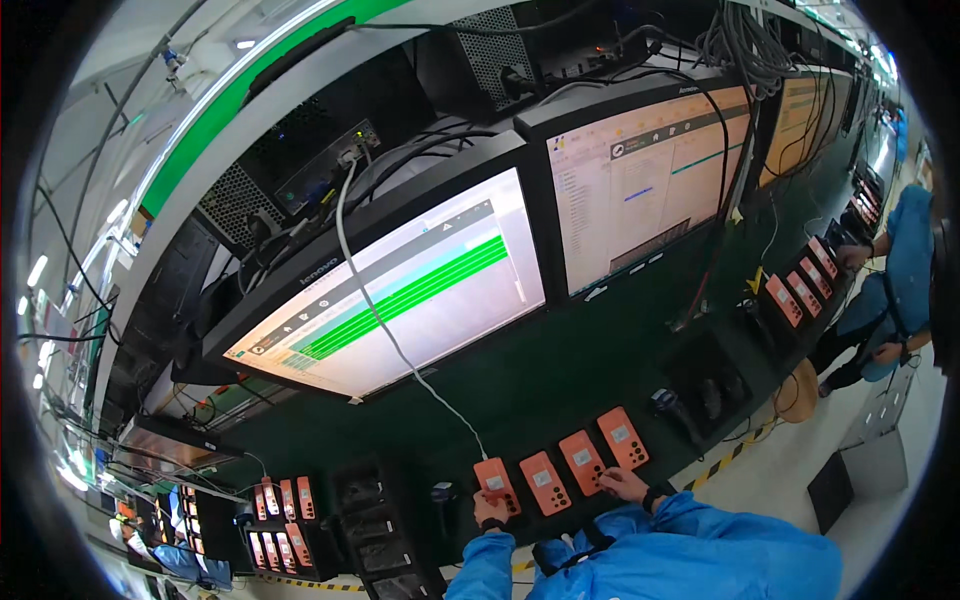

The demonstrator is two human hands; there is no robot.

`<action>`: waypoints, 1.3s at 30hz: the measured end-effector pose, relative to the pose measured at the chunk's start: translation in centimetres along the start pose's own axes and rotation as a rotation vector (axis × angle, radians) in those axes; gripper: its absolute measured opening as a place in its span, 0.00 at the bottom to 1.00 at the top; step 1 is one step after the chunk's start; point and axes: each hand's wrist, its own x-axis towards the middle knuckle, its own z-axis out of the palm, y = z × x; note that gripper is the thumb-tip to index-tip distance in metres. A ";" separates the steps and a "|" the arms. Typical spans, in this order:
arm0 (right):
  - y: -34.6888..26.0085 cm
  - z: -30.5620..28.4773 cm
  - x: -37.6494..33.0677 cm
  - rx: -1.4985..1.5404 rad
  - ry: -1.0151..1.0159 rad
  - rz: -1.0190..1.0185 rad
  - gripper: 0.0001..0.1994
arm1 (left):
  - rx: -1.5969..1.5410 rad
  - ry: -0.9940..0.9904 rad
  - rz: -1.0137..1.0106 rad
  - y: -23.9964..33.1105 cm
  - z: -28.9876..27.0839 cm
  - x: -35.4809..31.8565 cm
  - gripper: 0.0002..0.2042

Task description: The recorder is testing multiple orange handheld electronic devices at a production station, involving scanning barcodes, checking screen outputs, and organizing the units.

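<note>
Several coral-red smartphones lie in a row, backs up, on the dark green bench before me. A white cable point(452, 407) runs down across the monitor to the top end of the leftmost smartphone point(494, 474). My left hand point(489, 510) grips that phone by its lower left edge. Beside it lies a second smartphone point(543, 482), untouched. My right hand point(628, 486) has its fingertips closed on the lower right corner of the third smartphone point(580, 458). The rightmost smartphone point(623, 437) lies just above that hand. Each phone has a pale label on its back.
A monitor point(400, 290) with green rows and a second monitor point(650, 190) stand behind the phones. Black trays point(378, 520) sit at left, a dark bin point(705, 385) and handheld scanner point(675, 410) at right. Other people work at both sides, one in a blue smock point(905, 270).
</note>
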 end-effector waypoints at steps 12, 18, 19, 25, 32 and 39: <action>-3.4 8.1 3.5 -0.041 -0.101 -0.097 0.11 | -0.278 0.052 0.153 -1.8 0.2 2.7 0.14; -4.3 14.3 7.9 -0.294 0.065 -0.249 0.24 | -0.295 0.112 0.243 -1.1 -2.6 -1.4 0.12; -4.5 15.7 8.3 -0.319 0.100 -0.343 0.23 | -0.333 0.081 0.262 -1.0 -2.9 -2.2 0.12; -5.2 20.1 8.5 -0.862 0.412 -0.615 0.13 | -0.383 0.095 0.328 -1.9 -4.2 -4.5 0.11; -5.5 15.4 7.7 0.019 0.466 -0.370 0.15 | -0.458 0.030 0.103 -4.6 -2.6 -0.9 0.14; -0.9 11.9 0.7 -0.158 0.437 -0.028 0.18 | -0.578 -0.135 0.153 -5.5 -3.4 1.4 0.14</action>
